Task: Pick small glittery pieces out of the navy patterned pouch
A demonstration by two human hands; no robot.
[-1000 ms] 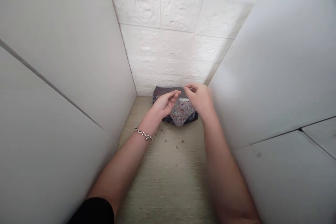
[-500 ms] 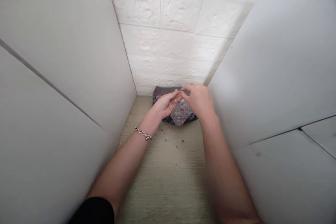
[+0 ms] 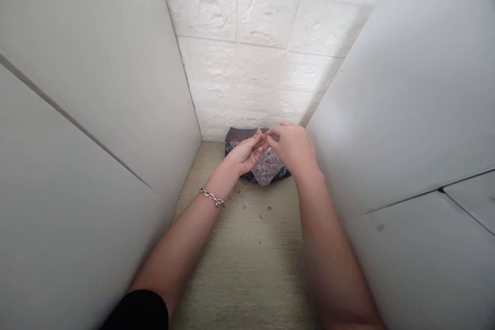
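Note:
A dark patterned pouch (image 3: pixel 268 167) holding many small pale, reddish and purple pieces lies on the wooden floor against the back wall. Above it, my left hand (image 3: pixel 247 153) is turned palm up with the fingers curled and the thumb close to the fingertips. My right hand (image 3: pixel 292 145) comes from the right, thumb and forefinger pinched together at the left fingertips. Whatever the fingers hold is too small to make out. A silver chain bracelet (image 3: pixel 212 197) circles my left wrist.
Grey-white panels rise on the left (image 3: pixel 96 62) and on the right (image 3: pixel 410 93). White brick-patterned tiles (image 3: pixel 266 18) cover the back wall. Small brown crumbs (image 3: pixel 268 208) lie on the wooden floor (image 3: pixel 243 268) in front of the pouch.
My left thumb has lifted slightly at the fingertips. Both hands otherwise keep the same place over the pouch.

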